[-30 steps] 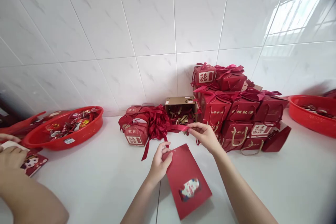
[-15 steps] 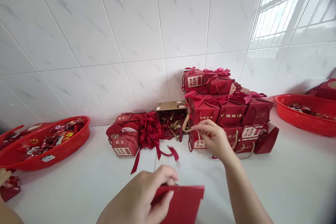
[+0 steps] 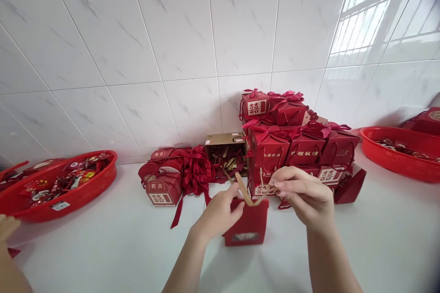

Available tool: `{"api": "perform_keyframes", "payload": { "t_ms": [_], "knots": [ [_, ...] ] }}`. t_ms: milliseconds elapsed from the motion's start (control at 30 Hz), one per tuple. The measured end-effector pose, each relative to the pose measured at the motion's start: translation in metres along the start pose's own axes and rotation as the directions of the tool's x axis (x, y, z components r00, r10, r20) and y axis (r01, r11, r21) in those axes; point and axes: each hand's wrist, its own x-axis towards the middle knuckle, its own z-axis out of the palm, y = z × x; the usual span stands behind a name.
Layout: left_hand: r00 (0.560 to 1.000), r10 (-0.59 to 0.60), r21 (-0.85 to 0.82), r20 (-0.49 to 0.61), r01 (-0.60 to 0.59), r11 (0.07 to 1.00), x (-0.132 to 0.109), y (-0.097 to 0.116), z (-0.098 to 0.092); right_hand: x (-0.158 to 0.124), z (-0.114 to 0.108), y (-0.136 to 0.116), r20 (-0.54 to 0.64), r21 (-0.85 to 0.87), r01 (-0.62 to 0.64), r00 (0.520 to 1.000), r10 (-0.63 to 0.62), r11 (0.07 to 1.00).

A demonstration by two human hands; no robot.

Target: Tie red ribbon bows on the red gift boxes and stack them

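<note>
- Red box (image 3: 248, 222) with a small clear window low on its front is between the two hands, at the bottom middle of the view. I cannot tell if it stands on the white table (image 3: 137, 256) or is held just above it.
- Left hand (image 3: 218, 213) is at 10 o'clock from the red box and touches it. Its thumb lies over the front of the box near the top corner, and its fingers bend close to the thumb, so the hand is narrow and holds the box.
- Right hand (image 3: 305, 197) is at 2 o'clock, near the red box. Its fingertips pinch a tan strip (image 3: 243, 189).
- Tan strip is at 12 o'clock. It dips down over the top edge of the red box and goes up again by the left fingertips. I cannot tell if those touch it.
- Open carton (image 3: 223, 138) with tan bits inside is at 11 o'clock.
- Stack of red boxes (image 3: 271, 151) with bows is at 1 o'clock.
- Small red boxes (image 3: 164, 187) and a heap of red ribbons (image 3: 195, 178) are at 10 o'clock.
- One red basket (image 3: 94, 190) with shiny wrapped things is at 9 o'clock, and another red basket (image 3: 395, 167) is at 2 o'clock.
- Another person's hand (image 3: 8, 228) is far off at 9 o'clock.
</note>
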Motion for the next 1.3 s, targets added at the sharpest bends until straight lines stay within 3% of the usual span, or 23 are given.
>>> {"api": "perform_keyframes", "payload": {
  "t_ms": [100,200,233,300,400,533,667,967,1167,1300],
  "knots": [
    [0.998,-0.035,-0.050,-0.054,0.032,0.998,0.008,-0.010,0.008,-0.002,0.005,-0.002,-0.069,0.134,-0.024,0.997,0.034,0.991],
    [0.974,0.096,-0.006,-0.207,-0.100,0.995,0.003,-0.004,0.005,-0.004,0.012,-0.003,-0.051,0.277,-0.108,0.991,0.127,0.955],
    [0.943,0.173,0.036,-0.284,-0.170,0.985,-0.001,0.001,0.002,-0.004,0.014,-0.005,-0.026,0.321,-0.136,0.988,0.152,0.937],
    [0.842,0.352,0.125,-0.409,-0.330,0.936,-0.011,0.013,-0.006,-0.004,0.019,-0.008,0.041,0.406,-0.188,0.981,0.187,0.894],
    [0.690,0.573,0.136,-0.442,-0.580,0.803,-0.028,0.031,-0.018,-0.005,0.029,-0.012,0.208,0.506,-0.302,0.952,0.226,0.808],
    [0.621,0.686,0.061,-0.379,-0.723,0.688,-0.039,0.043,-0.024,-0.007,0.043,-0.017,0.356,0.555,-0.457,0.885,0.298,0.695],
    [0.558,0.736,0.110,-0.383,-0.764,0.636,-0.038,0.042,-0.023,-0.007,0.053,-0.018,0.339,0.562,-0.485,0.874,0.348,0.670],
    [0.443,0.781,0.355,-0.441,-0.712,0.605,-0.034,0.037,-0.031,-0.003,0.053,-0.024,0.211,0.325,-0.363,0.928,0.307,0.873],
    [0.413,0.758,0.449,-0.505,-0.625,0.639,-0.033,0.039,-0.020,-0.010,0.053,-0.028,0.244,0.265,-0.373,0.918,0.312,0.889],
    [0.395,0.719,0.429,-0.572,-0.602,0.673,-0.031,0.039,-0.010,-0.013,0.058,-0.028,0.196,0.273,-0.342,0.935,0.296,0.899]
  ]
}}
